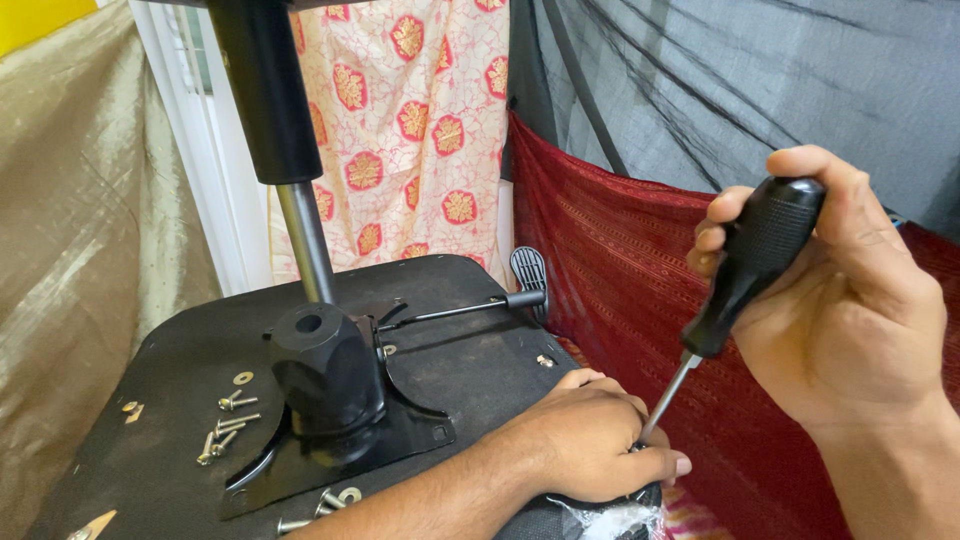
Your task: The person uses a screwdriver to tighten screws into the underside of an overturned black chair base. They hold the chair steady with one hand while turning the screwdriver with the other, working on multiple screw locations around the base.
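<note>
My right hand grips the black handle of a screwdriver, held tilted, its metal shaft running down and left. My left hand rests on the near right edge of an upturned black chair seat, fingers curled around the screwdriver's tip, which is hidden under them. On the seat's underside sits a black metal mechanism plate with a black gas cylinder column rising from it. A thin lever with a black paddle end sticks out to the right.
Several loose screws and washers lie on the seat left of the plate; more lie at its front edge. A dark red cloth hangs right of the seat. A patterned curtain, beige fabric and grey netting surround.
</note>
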